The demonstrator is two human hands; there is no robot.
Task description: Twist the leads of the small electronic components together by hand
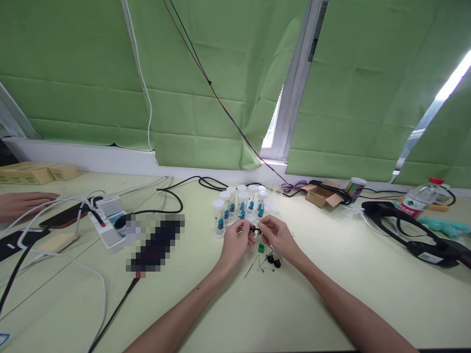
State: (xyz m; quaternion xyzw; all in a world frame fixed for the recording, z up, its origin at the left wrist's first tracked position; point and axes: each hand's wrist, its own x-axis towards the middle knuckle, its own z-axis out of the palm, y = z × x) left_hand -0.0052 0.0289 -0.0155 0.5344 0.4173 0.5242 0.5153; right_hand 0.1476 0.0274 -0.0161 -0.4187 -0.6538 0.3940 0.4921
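Observation:
In the middle of the table, my left hand [238, 240] and my right hand [276, 237] meet with bent fingers. Between their fingertips is a small black part [253, 229], pinched from both sides; its exact kind is too small to make out. Just below my hands lie a small green piece [261, 248], two round black pieces [274, 261] and thin metal wires or rods [251, 265]. Behind my hands stand several clear tubes with white caps [218, 215], upright in a cluster, with blue pieces inside.
A power strip [106, 228] with cables and a pixelated dark device [158, 245] lie left. Another person's hand [27, 203] rests at far left. To the right are an open cardboard box [319, 196], a can [355, 189], a black headset [408, 235] and a bottle [419, 198].

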